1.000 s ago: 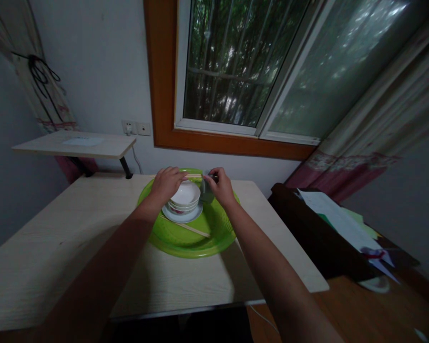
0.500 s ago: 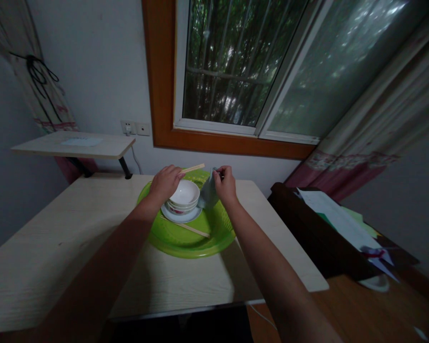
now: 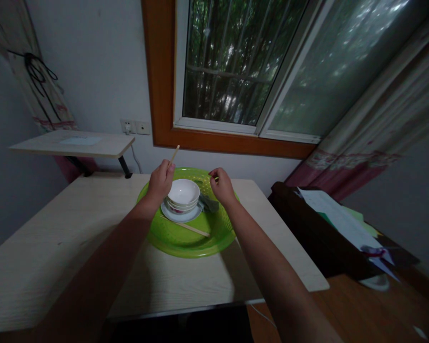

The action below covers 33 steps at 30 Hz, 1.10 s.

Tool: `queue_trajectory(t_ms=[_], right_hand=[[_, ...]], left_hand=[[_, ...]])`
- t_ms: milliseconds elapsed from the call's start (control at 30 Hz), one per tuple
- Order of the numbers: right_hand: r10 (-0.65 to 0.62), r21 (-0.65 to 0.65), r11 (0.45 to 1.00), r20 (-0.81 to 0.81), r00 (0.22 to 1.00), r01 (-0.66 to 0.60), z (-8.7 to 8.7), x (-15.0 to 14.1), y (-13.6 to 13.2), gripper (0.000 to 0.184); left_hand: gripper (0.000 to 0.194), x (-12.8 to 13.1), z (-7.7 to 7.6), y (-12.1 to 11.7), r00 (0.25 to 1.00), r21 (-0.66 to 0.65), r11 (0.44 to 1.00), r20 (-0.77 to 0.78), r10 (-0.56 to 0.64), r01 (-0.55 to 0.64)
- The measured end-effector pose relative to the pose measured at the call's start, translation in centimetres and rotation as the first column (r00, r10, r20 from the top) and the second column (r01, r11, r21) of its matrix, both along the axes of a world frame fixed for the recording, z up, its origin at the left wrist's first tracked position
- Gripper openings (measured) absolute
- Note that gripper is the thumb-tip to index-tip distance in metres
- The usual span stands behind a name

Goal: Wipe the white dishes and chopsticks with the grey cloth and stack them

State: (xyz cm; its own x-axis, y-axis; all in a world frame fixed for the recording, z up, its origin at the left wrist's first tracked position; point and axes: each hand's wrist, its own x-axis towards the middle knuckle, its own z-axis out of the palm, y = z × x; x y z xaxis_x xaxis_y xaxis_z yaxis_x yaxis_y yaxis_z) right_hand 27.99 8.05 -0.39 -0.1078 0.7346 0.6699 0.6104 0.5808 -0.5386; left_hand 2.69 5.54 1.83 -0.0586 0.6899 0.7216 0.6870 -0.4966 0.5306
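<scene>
My left hand [image 3: 160,181] is closed around pale chopsticks [image 3: 174,153], whose tips point up above the basin's back rim. My right hand [image 3: 221,186] hovers over the right side of the green plastic basin [image 3: 193,250]. It is empty, fingers loosely curled and a little apart. Beneath it a grey-green cloth [image 3: 209,204] lies crumpled in the basin. A stack of white bowls [image 3: 183,193] stands on a white plate [image 3: 180,218] beside the cloth. More chopsticks [image 3: 191,229] lie in front of the plate, inside the basin.
The basin rests on a pale wooden table [image 3: 107,267]. A small raised shelf [image 3: 110,145] with a paper on it stands at the back left. Right of the table, papers [image 3: 332,214] lie on a dark brown piece of furniture [image 3: 296,219]. A window [image 3: 236,71] is behind.
My right hand has let go of the cloth, which has dropped into the basin. My left hand has turned the chopsticks from nearly level to steeply upright.
</scene>
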Motion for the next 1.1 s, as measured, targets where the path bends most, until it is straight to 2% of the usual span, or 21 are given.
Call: queue_trajectory(t_ms=[233, 400, 600, 667, 833, 967, 1100], right_hand=[[0.061, 0.003, 0.998, 0.064, 0.996, -0.061, -0.1, 0.0, 0.0, 0.016], [0.074, -0.033, 0.997, 0.075, 0.994, -0.071, 0.0, -0.2, -0.3, 0.017], [0.114, -0.082, 0.991, 0.07, 0.991, -0.108, -0.1, -0.2, -0.5, 0.019], [0.133, -0.079, 0.989, 0.079, 0.988, -0.127, 0.0, -0.3, -0.6, 0.018], [0.188, -0.045, 0.982, 0.23, 0.955, -0.182, 0.7, -0.9, -1.4, 0.019], [0.237, -0.008, 0.968, 0.355, 0.904, -0.251, 1.7, -1.6, -2.6, 0.014], [0.246, 0.004, 0.961, 0.442, 0.863, -0.276, 2.4, -2.1, -3.5, 0.021]], left_hand=[[0.04, -0.3, 0.6, -0.3, 1.0, 0.12, 0.993, 0.028, 0.012, -0.015], [0.042, -0.3, 0.9, -1.1, 0.992, 0.049, 0.999, 0.124, -0.006, -0.001], [0.019, -0.5, 0.0, -0.2, 0.944, -0.055, 0.998, 0.329, -0.008, 0.027], [0.019, -0.3, -0.1, 0.1, 0.927, -0.084, 0.993, 0.372, -0.046, 0.083], [0.053, 0.5, 0.2, 0.1, 0.829, -0.174, 0.915, 0.508, -0.234, 0.364], [0.057, 0.8, 0.4, -0.1, 0.749, -0.152, 0.873, 0.593, -0.296, 0.464], [0.059, 1.0, 0.5, 0.0, 0.677, -0.125, 0.84, 0.659, -0.327, 0.528]])
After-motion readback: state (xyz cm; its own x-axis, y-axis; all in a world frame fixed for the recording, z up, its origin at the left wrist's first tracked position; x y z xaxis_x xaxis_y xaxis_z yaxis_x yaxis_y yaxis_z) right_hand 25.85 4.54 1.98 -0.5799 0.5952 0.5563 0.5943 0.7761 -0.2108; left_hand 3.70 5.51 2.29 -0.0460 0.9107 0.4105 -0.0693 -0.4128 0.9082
